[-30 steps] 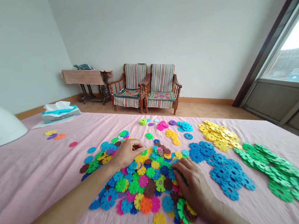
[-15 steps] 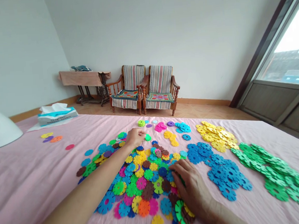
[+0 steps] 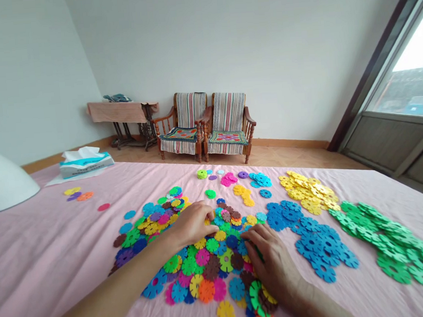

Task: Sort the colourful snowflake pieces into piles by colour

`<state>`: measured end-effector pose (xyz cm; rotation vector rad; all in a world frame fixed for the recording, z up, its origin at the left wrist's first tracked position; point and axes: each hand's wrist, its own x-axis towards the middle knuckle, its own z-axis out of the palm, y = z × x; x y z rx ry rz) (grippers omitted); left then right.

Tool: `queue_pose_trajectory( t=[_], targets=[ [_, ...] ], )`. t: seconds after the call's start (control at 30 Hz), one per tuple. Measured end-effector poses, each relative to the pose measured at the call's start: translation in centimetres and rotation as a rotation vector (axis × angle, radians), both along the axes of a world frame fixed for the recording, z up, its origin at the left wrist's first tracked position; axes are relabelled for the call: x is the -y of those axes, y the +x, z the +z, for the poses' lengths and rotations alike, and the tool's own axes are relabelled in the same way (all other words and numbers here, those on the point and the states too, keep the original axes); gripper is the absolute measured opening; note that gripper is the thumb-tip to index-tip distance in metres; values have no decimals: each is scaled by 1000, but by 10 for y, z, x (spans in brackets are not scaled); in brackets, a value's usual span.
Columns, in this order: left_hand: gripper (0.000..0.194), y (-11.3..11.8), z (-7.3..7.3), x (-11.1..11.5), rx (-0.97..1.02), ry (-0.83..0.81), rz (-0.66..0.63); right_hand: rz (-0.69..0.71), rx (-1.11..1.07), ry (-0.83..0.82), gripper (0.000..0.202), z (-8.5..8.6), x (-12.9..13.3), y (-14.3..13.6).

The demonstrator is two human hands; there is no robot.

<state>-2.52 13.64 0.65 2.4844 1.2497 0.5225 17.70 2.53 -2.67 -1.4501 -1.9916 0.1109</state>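
Slotted plastic snowflake discs in many colours lie in a mixed pile (image 3: 205,261) on the pink cloth. Over the upper middle of this pile is my left hand (image 3: 192,223), its thumb and bent fingers apart above yellow and green discs; nothing shows in its grasp. My right hand (image 3: 272,258) rests at the pile's right edge, fingers curled down. Dark green shows in the gap between its thumb and fingers, apparently green discs, mostly hidden by the hand. A lone bright green disc (image 3: 210,193) lies just beyond the pile.
Sorted groups of yellow discs (image 3: 307,192), blue discs (image 3: 319,245) and green discs (image 3: 394,242) spread to the right. Small pink (image 3: 229,179), light blue (image 3: 260,179) and orange-yellow groups (image 3: 243,194) lie farther back. At left stand a tissue box (image 3: 87,163) and a white rounded object (image 3: 4,179).
My left hand has let go of the bright green disc beyond the pile and drawn back toward me over the mixed discs. My right hand has stayed in place. The view shifted slightly.
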Motion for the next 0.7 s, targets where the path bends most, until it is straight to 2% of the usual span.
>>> queue_pose_trajectory(
  t=[0.2, 0.4, 0.53, 0.7],
  targets=[
    [24, 4, 0, 1, -20, -18, -28, 4, -3, -11, 20, -1, 1, 0],
    [14, 4, -6, -1, 23, -98, -54, -8, 7, 2, 19, 0, 0, -1],
    [17, 5, -11, -1, 62, -175, -72, -5, 10, 0, 19, 0, 0, -1],
    [15, 5, -7, -1, 82, -230, -102, 0, -3, -21, 19, 0, 0, 0]
  ],
)
